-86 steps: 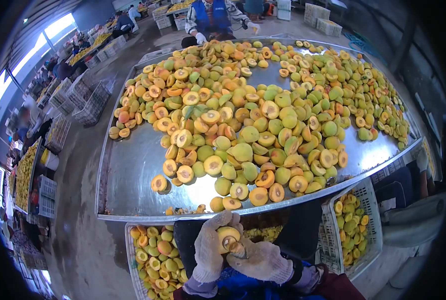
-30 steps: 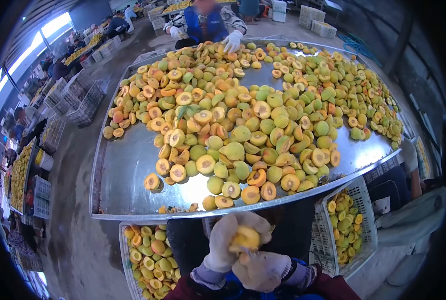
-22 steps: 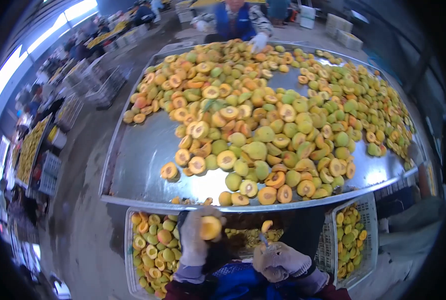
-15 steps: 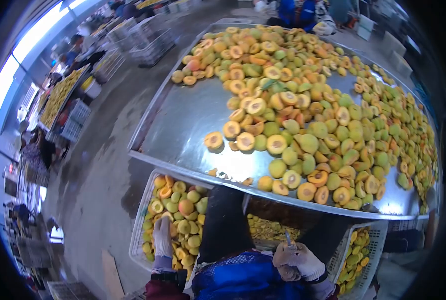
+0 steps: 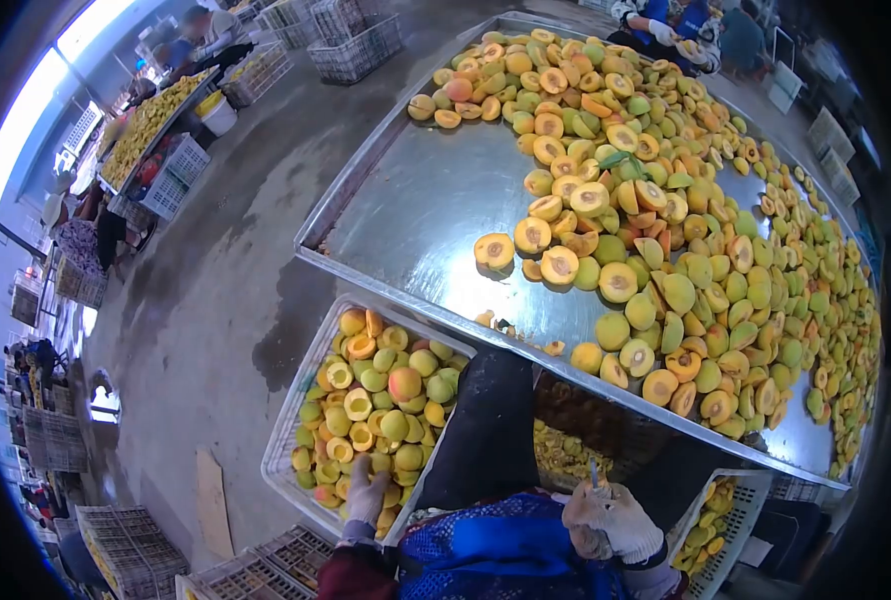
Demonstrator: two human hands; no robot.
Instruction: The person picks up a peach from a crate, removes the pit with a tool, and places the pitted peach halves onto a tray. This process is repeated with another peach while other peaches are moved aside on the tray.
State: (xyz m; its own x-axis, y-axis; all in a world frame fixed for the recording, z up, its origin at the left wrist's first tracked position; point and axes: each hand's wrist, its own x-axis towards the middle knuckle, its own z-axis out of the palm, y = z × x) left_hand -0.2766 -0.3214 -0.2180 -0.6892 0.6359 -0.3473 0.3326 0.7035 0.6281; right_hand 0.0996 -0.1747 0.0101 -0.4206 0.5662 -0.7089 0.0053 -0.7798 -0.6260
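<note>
My left hand (image 5: 367, 492), in a pale glove, is at the near edge of a white crate (image 5: 284, 440) full of halved yellow-green fruit (image 5: 394, 425). Its fingers touch the fruit there; whether they hold a piece is hidden. My right hand (image 5: 606, 518), gloved too, is closed round a small pointed tool (image 5: 594, 472) whose tip sticks up, above my lap. In front stands a metal table (image 5: 416, 200) with a raised rim, heaped with whole and halved fruit (image 5: 686, 290), many halves showing their pits.
A second crate (image 5: 744, 510) with fruit halves stands by my right leg. Under the table lies more cut fruit (image 5: 566, 450). Stacked crates (image 5: 351, 45) and a person (image 5: 81, 220) are at the left; another person's gloved hands (image 5: 691, 48) are beyond the table.
The view has shifted, so the table and crates appear moved. My left hand has gone from over the crate's middle to its near side. My right hand still grips the tool.
</note>
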